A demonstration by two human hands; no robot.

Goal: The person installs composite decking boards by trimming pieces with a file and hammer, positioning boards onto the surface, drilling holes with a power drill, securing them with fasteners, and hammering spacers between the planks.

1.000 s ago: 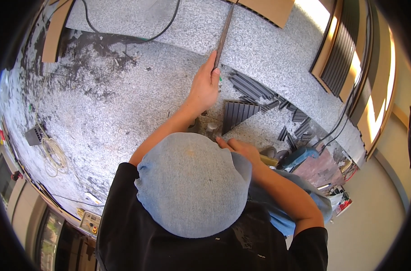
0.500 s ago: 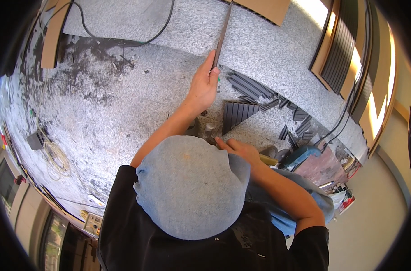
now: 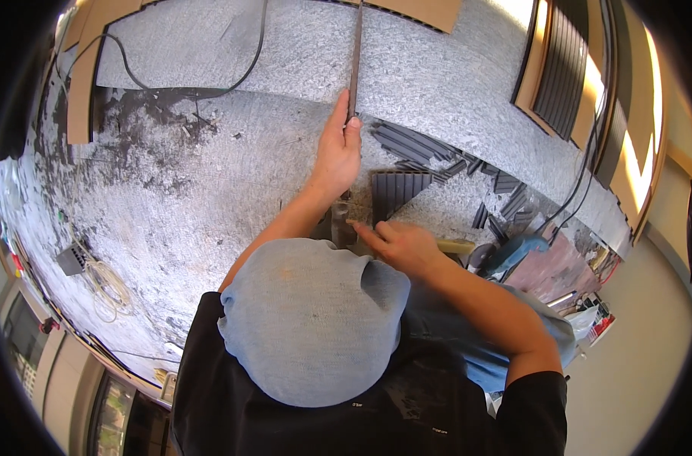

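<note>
My left hand (image 3: 338,156) is closed round a long, narrow dark strip (image 3: 356,53) that runs away from me up to a tan panel (image 3: 410,11). My right hand (image 3: 403,247) is lower down, index finger stretched to a grey metal piece (image 3: 342,228) under the strip's near part, other fingers curled; what it holds is unclear. Beside both hands lies a dark ribbed triangular offcut (image 3: 397,194). A yellow piece (image 3: 456,245) is partly behind my right hand. My denim-covered knee (image 3: 308,319) hides part of the space below.
Several dark ribbed offcuts (image 3: 414,144) lie along a sheet's edge. A teal power tool (image 3: 520,251) with a cable is on the right. Tan and ribbed panels (image 3: 558,76) stand at upper right. Another tan panel (image 3: 80,114) and a coiled pale cord (image 3: 102,281) are on the left.
The strip has turned more upright in the picture, with my left hand still on it. My right index finger has moved slightly left to the metal piece. The surroundings have shifted with my view.
</note>
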